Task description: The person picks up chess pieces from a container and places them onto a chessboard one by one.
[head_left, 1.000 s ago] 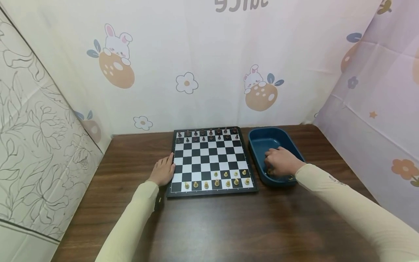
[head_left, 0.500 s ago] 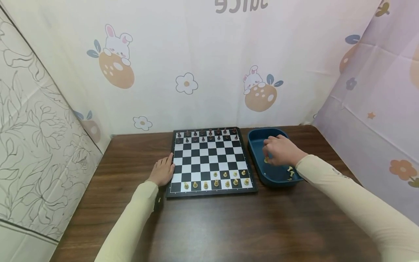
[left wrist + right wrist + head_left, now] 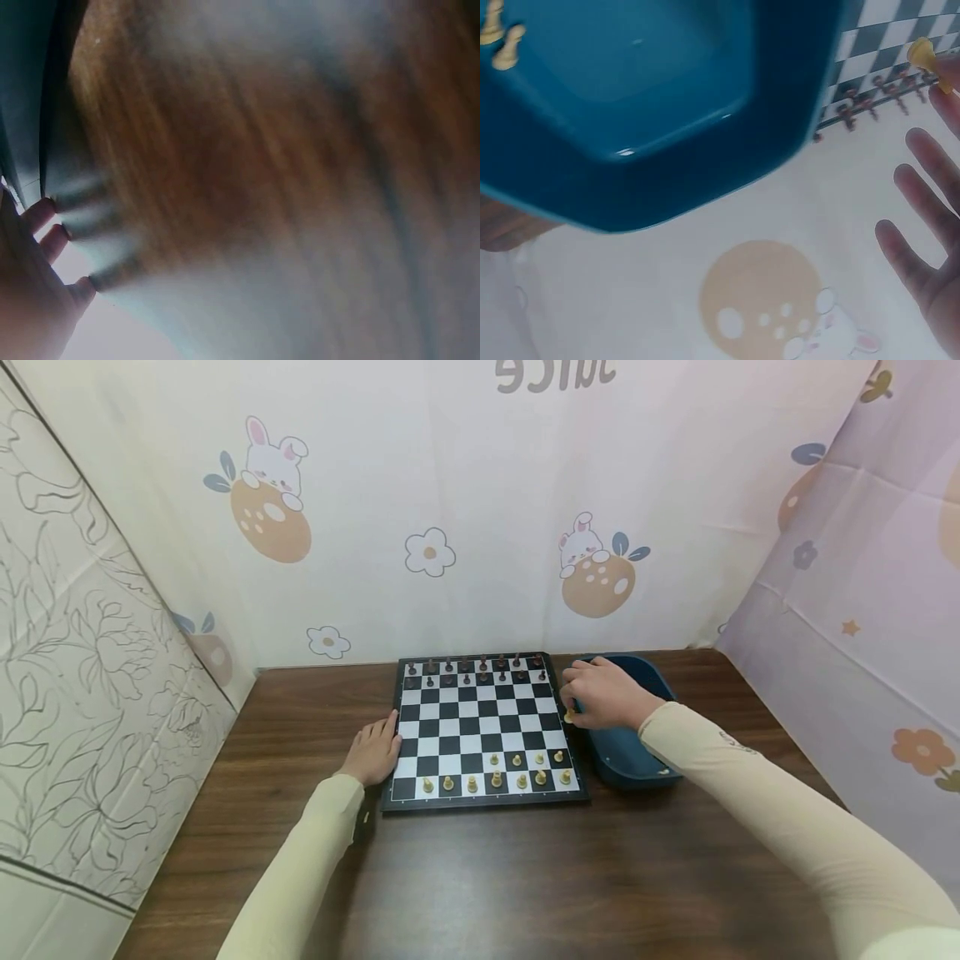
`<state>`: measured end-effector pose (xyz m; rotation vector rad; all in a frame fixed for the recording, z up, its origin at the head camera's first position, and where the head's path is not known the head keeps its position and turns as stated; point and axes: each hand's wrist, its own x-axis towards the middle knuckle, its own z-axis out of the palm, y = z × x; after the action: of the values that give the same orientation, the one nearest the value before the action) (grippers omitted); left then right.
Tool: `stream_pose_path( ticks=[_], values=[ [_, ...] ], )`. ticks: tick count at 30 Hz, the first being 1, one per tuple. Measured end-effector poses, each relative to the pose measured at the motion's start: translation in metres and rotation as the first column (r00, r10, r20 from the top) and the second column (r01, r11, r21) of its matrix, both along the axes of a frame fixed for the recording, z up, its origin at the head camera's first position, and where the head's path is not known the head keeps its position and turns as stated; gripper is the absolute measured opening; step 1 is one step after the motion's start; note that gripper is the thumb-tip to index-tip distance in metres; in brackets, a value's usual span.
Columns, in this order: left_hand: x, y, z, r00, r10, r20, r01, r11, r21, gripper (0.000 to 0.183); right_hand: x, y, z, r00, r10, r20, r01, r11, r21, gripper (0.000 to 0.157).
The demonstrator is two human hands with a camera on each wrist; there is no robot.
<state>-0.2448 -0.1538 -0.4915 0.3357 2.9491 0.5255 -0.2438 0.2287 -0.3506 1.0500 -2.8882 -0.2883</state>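
In the head view my right hand is over the left rim of the blue tub, beside the chessboard. Its thumb and forefinger pinch a cream chess piece; the other fingers are spread in the right wrist view. My left hand rests with its fingers straight against the board's left edge. Cream chess pieces stand along the near side of the board, a full-looking double row of dark red ones along the far side.
More cream pieces lie inside the tub. Board and tub share a brown wooden table. Behind it hangs a white cloth printed with rabbits, and a patterned wall rises on the left.
My right hand has risen from inside the tub and moved left to the rim near the board, carrying a cream chess piece. The left hand stays at the board's edge.
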Motion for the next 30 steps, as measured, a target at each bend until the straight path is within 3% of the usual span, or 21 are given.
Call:
stream_pose_path(
  ticks=[13,30],
  values=[
    [0.0,0.001,0.0,1.0,0.005,0.021,-0.004,1.0,-0.001,0.057,-0.005,-0.051,-0.001,0.996,0.09,0.011,-0.09,0.996,-0.007,0.006],
    [-0.001,0.0,0.001,1.0,0.004,0.023,-0.004,1.0,0.0,0.057,-0.001,-0.122,-0.017,0.968,0.249,0.033,-0.248,0.968,-0.041,0.005]
  ],
)
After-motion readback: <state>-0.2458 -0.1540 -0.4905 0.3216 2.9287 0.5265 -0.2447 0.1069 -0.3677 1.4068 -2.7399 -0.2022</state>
